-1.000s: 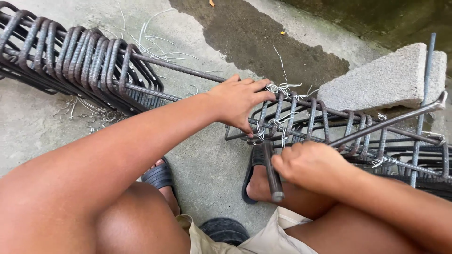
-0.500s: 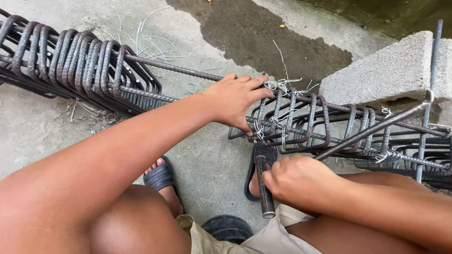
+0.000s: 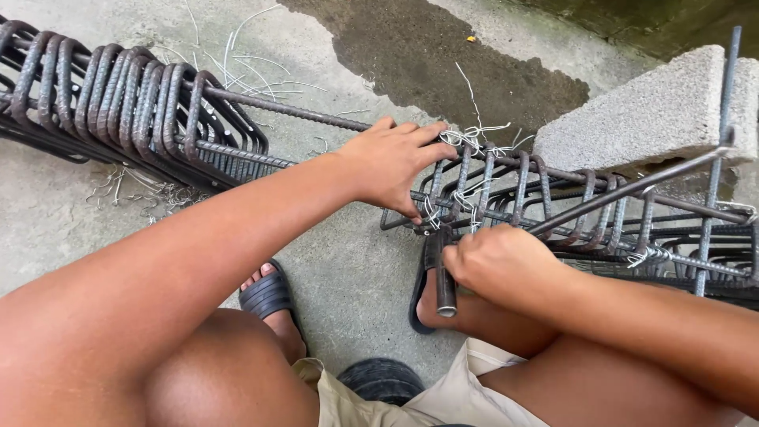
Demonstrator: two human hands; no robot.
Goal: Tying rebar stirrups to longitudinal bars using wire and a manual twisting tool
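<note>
My left hand (image 3: pixel 394 164) lies over a rusty rebar cage (image 3: pixel 553 202), its fingers gripping a stirrup beside thin white tie wire (image 3: pixel 466 138) twisted at the joints. My right hand (image 3: pixel 494 261) is closed around a short metal bar tool (image 3: pixel 445 273), which points up at a wire tie on the cage's near side. Long rebar rods (image 3: pixel 300 115) run leftward from the cage through a bunch of square stirrups (image 3: pixel 134 111) packed together at the upper left.
A grey concrete block (image 3: pixel 656 111) props the cage at the upper right. Loose wire offcuts (image 3: pixel 237 47) lie on the concrete floor. My feet in dark sandals (image 3: pixel 269 296) rest below the cage; a dark round object (image 3: pixel 383 379) sits between my knees.
My right hand and the bar tool have turned and shifted slightly up toward the cage. My left hand keeps its hold on the stirrup.
</note>
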